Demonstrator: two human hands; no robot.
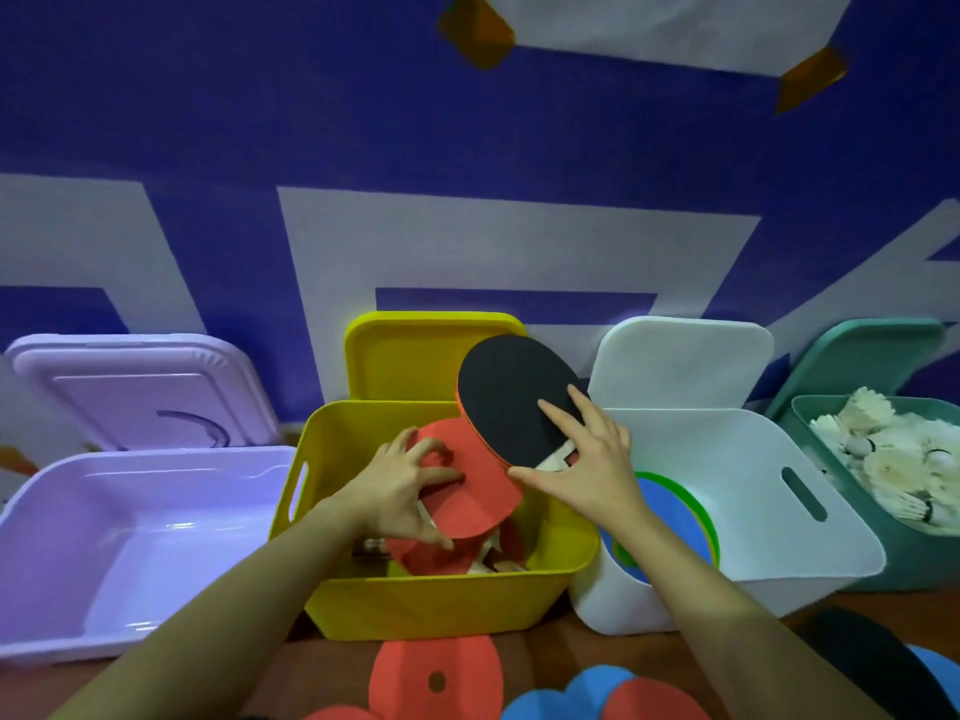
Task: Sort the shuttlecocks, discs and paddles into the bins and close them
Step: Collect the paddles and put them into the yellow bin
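Both our hands are on paddles over the yellow bin [447, 600]: our left hand [400, 491] curls its fingers round the edge of a red-faced paddle [467, 485] lying in the bin, and our right hand [582, 459] presses with straight, spread fingers against the black-faced paddle [511, 400], which leans tilted with its blade above the far rim.

Bins, left to right: a lilac bin [104, 537] whose visible part holds nothing, lid propped behind; the yellow one, mid-scene, with more paddles below the red one; a white bin [779, 511] holding blue and green discs [670, 517]; a teal bin [815, 423] at far right piled with white shuttlecocks [883, 459]. All four lids stand open.

Near edge, on the wooden table [571, 641]: a red disc [436, 678], more blue and red discs [597, 693] beside it, something dark at near right, unclear what.

Step in hand, as we judge it: packing paddles into the yellow bin. Next move likely calls for laying the black paddle flat enough to clear the rim, or the lid will not seat. Then the loose discs go to the white bin, and the lids come down.
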